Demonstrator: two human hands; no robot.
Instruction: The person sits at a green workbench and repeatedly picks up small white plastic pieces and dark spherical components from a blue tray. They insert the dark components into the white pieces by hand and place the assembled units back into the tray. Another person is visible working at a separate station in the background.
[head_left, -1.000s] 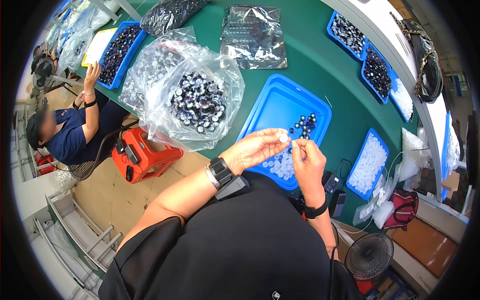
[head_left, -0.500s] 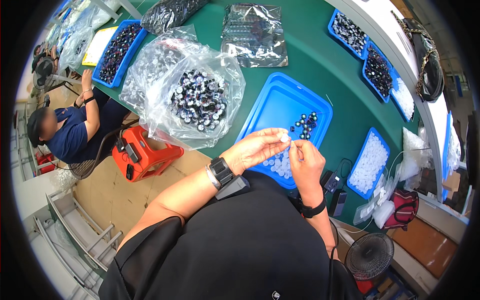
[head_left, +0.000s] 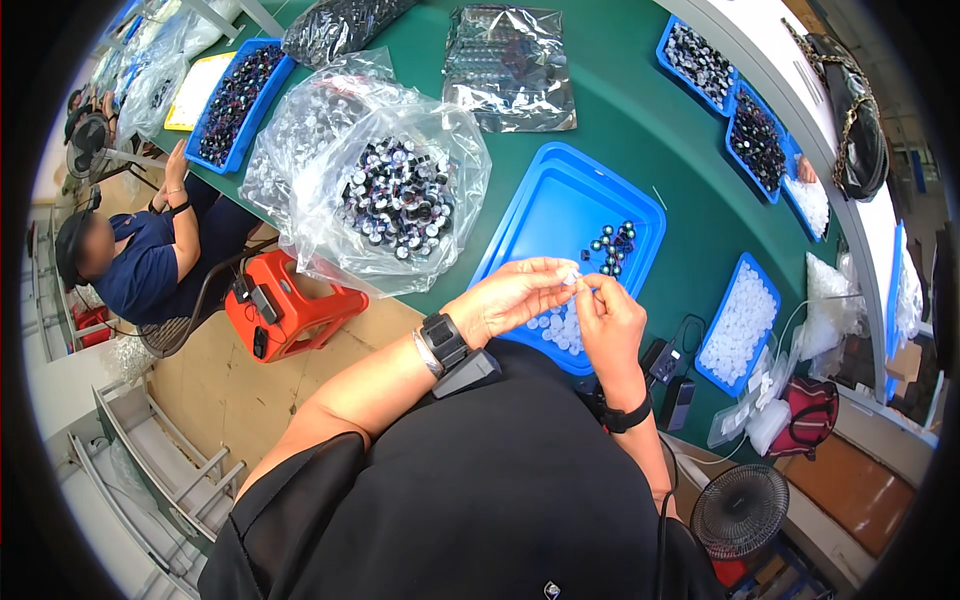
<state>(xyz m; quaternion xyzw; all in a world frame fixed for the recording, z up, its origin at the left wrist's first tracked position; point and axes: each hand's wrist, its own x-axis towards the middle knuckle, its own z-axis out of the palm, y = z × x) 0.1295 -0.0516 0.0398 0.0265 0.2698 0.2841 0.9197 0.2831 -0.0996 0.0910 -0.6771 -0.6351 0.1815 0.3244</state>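
Note:
My left hand and my right hand meet fingertip to fingertip above the near edge of a blue tray. Between the fingertips sits a small white cap, pinched from both sides. In the tray lie a cluster of small dark round parts and a heap of white caps partly hidden by my hands. A black watch is on my left wrist and a black band on my right.
A clear bag of dark parts lies left of the tray on the green table. Another blue tray of white caps is at right. A seated person in blue, an orange stool and a fan stand nearby.
Both hands stay together over the tray; the fingers shift only slightly around the small white cap.

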